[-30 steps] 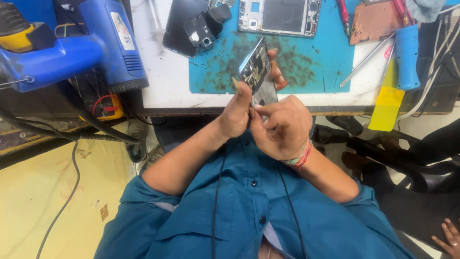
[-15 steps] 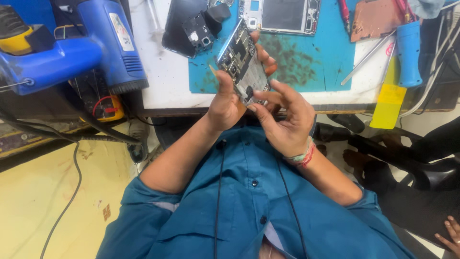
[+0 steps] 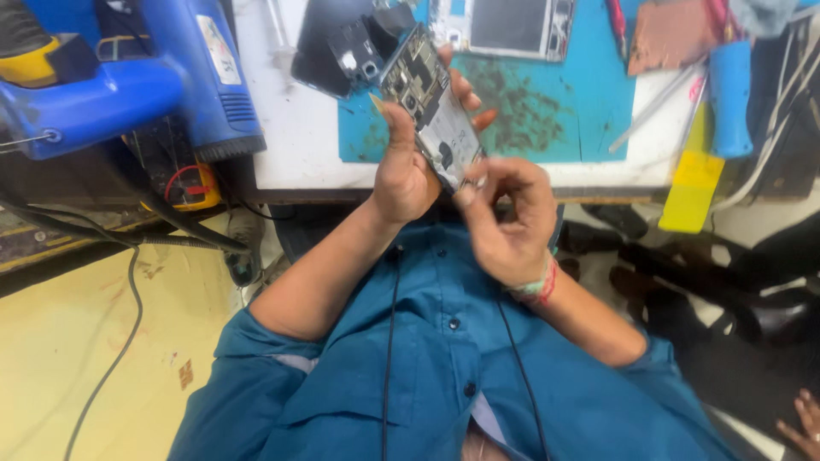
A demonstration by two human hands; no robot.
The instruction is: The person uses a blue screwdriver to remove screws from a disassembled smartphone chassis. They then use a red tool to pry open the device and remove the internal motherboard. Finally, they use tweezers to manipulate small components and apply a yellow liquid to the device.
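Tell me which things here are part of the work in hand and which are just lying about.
In hand:
opened phone, gripped by the left hand
right hand, fingertips at the phone's lower end

Lying about:
blue heat gun
second phone frame
black back cover
blue mat
blue-handled tool

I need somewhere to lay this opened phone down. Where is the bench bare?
Bare white benchtop lies between the blue heat gun and the teal mat. The mat's stained middle is free too. Crowded: the far edge, with a black cover and phone frame.
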